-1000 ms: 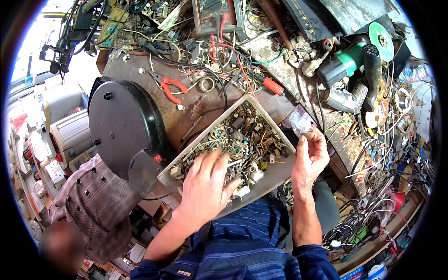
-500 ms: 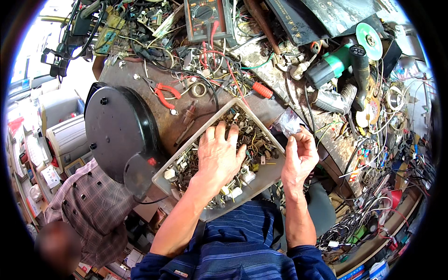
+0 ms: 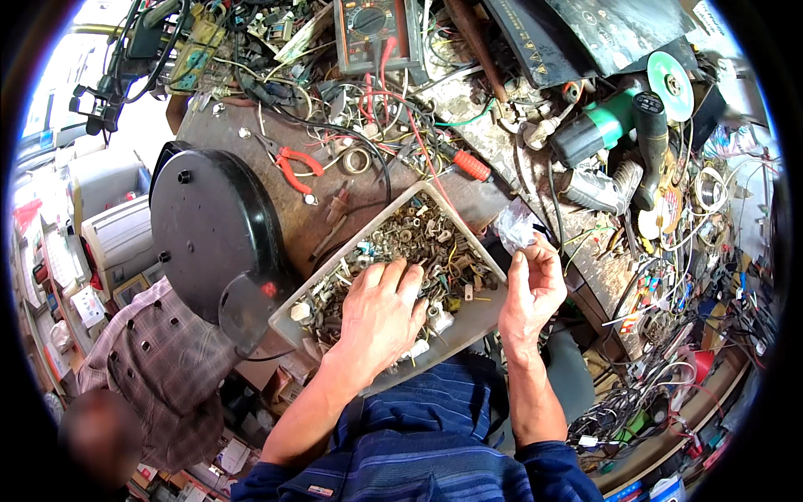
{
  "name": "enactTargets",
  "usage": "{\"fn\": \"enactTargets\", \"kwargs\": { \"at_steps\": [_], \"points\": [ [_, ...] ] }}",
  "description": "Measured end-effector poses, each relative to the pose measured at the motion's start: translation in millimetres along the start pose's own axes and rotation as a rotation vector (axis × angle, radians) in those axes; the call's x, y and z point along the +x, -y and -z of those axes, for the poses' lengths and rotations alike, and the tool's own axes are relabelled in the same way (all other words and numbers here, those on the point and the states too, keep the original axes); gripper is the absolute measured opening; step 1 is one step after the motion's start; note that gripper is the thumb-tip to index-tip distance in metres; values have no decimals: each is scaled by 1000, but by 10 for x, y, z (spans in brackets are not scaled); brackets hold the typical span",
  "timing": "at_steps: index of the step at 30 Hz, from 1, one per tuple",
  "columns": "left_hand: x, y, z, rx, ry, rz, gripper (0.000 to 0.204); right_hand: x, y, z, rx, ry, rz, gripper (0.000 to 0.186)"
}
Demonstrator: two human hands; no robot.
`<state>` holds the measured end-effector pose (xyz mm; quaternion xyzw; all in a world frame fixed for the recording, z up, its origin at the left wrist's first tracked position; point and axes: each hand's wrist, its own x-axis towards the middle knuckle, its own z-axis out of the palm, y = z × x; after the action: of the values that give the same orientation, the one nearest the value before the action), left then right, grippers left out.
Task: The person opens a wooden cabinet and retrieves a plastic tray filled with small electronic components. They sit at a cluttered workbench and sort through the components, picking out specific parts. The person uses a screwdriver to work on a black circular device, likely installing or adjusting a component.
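Observation:
A plastic tray full of small mixed metal, plastic and electronic parts sits at the lap-side edge of the bench. My left hand rests in these parts near the middle of the tray, fingers curved and a little apart, thumb out; its fingertips are partly among the pieces, with nothing visibly held. At the tray's right side, my right hand pinches a small crumpled clear plastic bag between thumb and fingers.
Round black appliance at left; a person in plaid below it. Red pliers, multimeter and red-handled tool lie on the bench. Green angle grinder at right, tangled cables below.
My left hand reached farther up the tray half a second ago and has drawn back toward me, staying among the parts. My right hand still holds the bag, slightly farther left in view.

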<state>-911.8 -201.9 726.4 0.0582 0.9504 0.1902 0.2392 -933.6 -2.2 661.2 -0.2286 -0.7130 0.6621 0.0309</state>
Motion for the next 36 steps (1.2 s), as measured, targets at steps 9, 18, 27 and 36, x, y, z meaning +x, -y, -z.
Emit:
{"fn": "enactTargets", "kwargs": {
  "at_steps": [9,18,27,36],
  "points": [
    [-231,-100,-47,-15,-47,16,48,-6,-52,33,48,31,-21,12],
    [-315,-146,-84,-14,-76,21,48,18,-49,67,68,52,-60,10],
    [-386,-88,-77,-3,-65,-40,52,-3,-32,51,7,9,-33,7],
    [-441,1,-112,-42,-79,-108,61,8,-56,30,23,-42,18,15]
  ]
}}
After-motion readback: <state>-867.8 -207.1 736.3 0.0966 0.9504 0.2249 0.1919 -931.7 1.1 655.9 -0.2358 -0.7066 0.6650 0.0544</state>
